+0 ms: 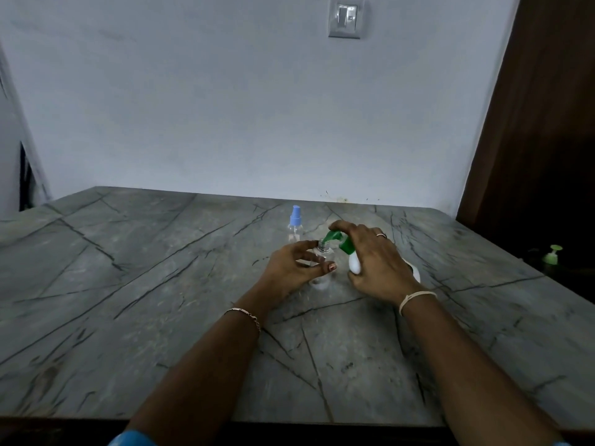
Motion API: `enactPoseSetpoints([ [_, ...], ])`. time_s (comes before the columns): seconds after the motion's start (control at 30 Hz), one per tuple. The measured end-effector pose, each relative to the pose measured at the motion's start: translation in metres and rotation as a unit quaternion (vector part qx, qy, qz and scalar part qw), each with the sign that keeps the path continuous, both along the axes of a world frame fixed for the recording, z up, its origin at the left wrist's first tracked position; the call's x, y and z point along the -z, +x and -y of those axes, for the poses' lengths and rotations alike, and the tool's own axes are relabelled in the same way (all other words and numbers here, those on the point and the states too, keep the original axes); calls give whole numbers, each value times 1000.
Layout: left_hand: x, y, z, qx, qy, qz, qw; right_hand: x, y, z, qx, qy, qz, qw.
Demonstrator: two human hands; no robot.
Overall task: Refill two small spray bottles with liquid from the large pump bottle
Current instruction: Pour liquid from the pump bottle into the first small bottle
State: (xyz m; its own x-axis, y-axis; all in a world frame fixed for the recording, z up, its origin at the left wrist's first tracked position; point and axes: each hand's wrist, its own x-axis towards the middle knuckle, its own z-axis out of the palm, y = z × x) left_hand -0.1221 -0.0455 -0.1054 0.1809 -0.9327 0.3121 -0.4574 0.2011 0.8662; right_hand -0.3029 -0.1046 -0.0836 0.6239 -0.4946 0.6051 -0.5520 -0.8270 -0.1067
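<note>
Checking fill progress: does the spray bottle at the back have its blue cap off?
No, the rear spray bottle stands upright on the table with its blue spray cap on.

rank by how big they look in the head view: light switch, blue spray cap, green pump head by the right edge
1. light switch
2. blue spray cap
3. green pump head
The last two look close in size, so that order is unsure.

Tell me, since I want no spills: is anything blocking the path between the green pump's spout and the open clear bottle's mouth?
Nothing visible does. The green pump spout sits right at the open bottle's mouth; the left hand grips the bottle's side, and the right hand holds the pump bottle.
</note>
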Motion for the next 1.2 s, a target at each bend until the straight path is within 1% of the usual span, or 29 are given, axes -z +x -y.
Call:
enactPoseSetpoints([
  [0.1,-1,0,-1,-1,-2,29,1000,0,-3,-2,38,-43,-49,997],
  [0.17,-3,-2,-2,-2,-3,35,999,0,-5,-3,48,-46,-61,996],
  [0.33,-3,-2,-2,-12,-3,38,999,-1,-1,-3,26,-4,-21,999],
  [0.5,-1,-1,1,-15,-1,29,999,-1,5,-3,14,9,6,1000],
  [0.67,-1,-1,0,-15,1,45,999,1,-2,-2,48,-45,-49,997],
  [0.73,0,0,0,-15,1,47,999,2,-4,-3,53,-52,-58,996],
  [0.8,0,0,1,-16,5,49,999,1,-4,-3,47,-42,-53,997],
  [0.93,-1,-1,1,-19,9,44,999,-1,2,-5,20,0,-3,1000],
  [1.0,0,0,1,-15,8,46,999,-2,5,-6,16,7,6,1000],
  [1.07,0,0,1,-14,6,44,999,-3,5,-6,19,2,3,1000],
  [1.2,3,0,3,-17,0,15,1000,-1,-1,-5,40,-31,-42,998],
])
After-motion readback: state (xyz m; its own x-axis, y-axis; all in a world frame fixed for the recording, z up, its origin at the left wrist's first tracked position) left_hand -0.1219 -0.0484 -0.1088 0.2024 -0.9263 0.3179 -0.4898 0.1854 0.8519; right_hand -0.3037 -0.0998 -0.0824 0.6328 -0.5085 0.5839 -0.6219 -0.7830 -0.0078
